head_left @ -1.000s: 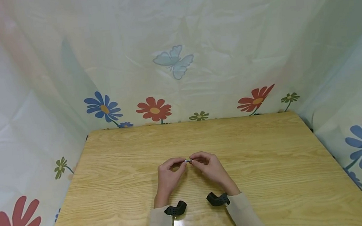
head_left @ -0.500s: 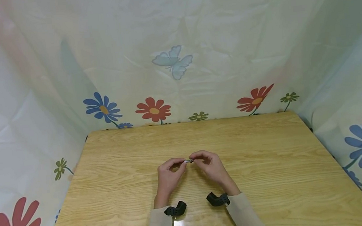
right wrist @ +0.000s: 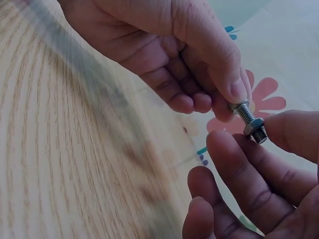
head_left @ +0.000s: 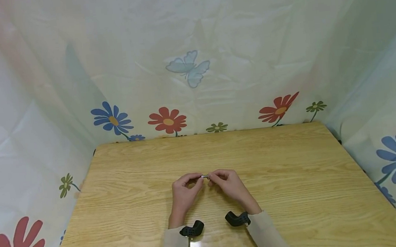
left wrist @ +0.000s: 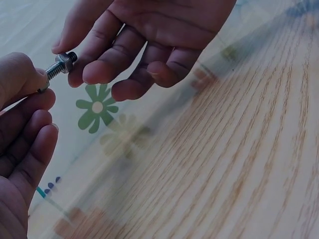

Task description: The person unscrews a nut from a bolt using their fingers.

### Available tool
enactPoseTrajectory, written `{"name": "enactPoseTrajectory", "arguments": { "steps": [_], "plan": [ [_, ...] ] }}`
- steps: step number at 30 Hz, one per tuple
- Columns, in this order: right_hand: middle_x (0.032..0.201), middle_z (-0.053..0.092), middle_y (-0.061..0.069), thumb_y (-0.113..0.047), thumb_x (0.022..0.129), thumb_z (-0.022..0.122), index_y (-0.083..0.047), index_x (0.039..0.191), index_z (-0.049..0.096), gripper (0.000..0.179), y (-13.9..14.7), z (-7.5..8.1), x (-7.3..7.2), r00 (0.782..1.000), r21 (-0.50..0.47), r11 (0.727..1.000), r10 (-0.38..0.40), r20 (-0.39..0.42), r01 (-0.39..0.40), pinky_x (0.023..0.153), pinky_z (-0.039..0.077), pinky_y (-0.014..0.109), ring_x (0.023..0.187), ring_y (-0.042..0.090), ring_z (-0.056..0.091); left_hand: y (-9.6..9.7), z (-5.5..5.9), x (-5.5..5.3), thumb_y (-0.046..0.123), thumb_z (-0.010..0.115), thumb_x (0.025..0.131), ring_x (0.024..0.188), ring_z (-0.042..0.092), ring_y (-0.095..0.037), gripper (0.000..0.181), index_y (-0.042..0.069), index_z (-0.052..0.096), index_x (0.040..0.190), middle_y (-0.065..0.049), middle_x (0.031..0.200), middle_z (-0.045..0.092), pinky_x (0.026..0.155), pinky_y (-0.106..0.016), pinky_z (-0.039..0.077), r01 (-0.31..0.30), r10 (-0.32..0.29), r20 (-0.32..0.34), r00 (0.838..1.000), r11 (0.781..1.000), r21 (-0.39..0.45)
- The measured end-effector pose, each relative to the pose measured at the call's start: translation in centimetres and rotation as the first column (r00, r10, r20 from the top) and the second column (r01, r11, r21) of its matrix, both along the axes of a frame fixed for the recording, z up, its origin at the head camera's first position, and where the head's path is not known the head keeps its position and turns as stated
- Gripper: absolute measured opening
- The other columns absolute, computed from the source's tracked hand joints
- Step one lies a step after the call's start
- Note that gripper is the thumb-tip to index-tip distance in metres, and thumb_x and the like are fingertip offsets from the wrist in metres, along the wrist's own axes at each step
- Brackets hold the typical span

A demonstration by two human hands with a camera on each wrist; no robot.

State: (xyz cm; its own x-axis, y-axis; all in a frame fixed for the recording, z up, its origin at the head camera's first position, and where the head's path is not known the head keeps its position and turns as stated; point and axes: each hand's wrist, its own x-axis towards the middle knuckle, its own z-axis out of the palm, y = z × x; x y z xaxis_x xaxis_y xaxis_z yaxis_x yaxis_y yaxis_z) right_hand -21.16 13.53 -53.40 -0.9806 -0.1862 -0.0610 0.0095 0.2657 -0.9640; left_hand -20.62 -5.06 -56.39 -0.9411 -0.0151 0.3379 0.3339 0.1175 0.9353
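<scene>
A small metal bolt (left wrist: 52, 71) is held between both hands above the table. My left hand (head_left: 184, 192) pinches it by its head, thumb against index finger, and the fingertips partly hide the head. A hex nut (right wrist: 253, 126) sits on the thread near the bolt's far end, with a short dark tip of thread showing past it. My right hand (head_left: 230, 186) has its thumb and index finger on either side of the nut, the thumb touching it. The other right fingers are loosely bent below, as the right wrist view shows.
Under the hands lies a wood-grain table (head_left: 134, 165). A pale cloth backdrop (head_left: 241, 55) printed with flowers and a butterfly rises along its back and sides. Black wrist cameras (head_left: 192, 229) sit at the cuffs of both light sleeves.
The right thumb and index finger have shifted around the nut, sliding against each other, and the right hand has dropped slightly. The left hand and the bolt stay almost in place.
</scene>
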Motion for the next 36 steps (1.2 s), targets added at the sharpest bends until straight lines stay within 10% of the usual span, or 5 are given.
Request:
{"name": "enactPoseTrajectory", "arguments": {
  "steps": [16, 25, 36],
  "plan": [
    [0.112, 0.074, 0.012, -0.013, 0.100, 0.069, -0.005, 0.117, 0.073, 0.020, 0.1, 0.6, 0.2, 0.997, -0.016, 1.000, 0.022, -0.078, -0.023, 0.084, 0.055, 0.028, 0.105, 0.027, 0.068, -0.2, 0.0, 0.0, 0.007, 0.080, 0.090, 0.086, 0.072, -0.012, 0.009, 0.009, 0.082, 0.098, -0.005, 0.097, 0.079, 0.079, -0.027, 0.059, 0.019, -0.019, -0.014, 1.000, 1.000, 0.011],
    [0.118, 0.070, 0.020, -0.006, 0.100, 0.065, -0.001, 0.116, 0.071, 0.017, 0.2, 0.9, 0.4, 0.986, -0.126, 0.991, 0.030, -0.163, -0.051, 0.094, 0.059, 0.046, 0.107, 0.020, 0.067, 0.3, 1.6, 0.6, -0.006, 0.077, 0.087, 0.083, 0.071, -0.012, 0.009, -0.004, 0.078, 0.096, -0.016, 0.095, 0.078, 0.080, -0.047, 0.061, -0.027, 0.027, 0.003, 1.000, 0.998, -0.050],
    [0.108, 0.074, 0.017, -0.014, 0.102, 0.066, 0.004, 0.119, 0.070, 0.025, -0.2, 0.4, 0.2, 0.991, -0.109, 0.993, -0.066, -0.117, 0.053, 0.084, 0.056, 0.023, 0.099, 0.019, 0.070, 0.0, 0.0, 0.0, 0.003, 0.080, 0.089, 0.087, 0.073, -0.015, 0.011, 0.008, 0.081, 0.098, -0.007, 0.098, 0.079, 0.080, -0.029, 0.061, -0.001, 0.001, -0.021, 1.000, 1.000, -0.001]
  ]
}}
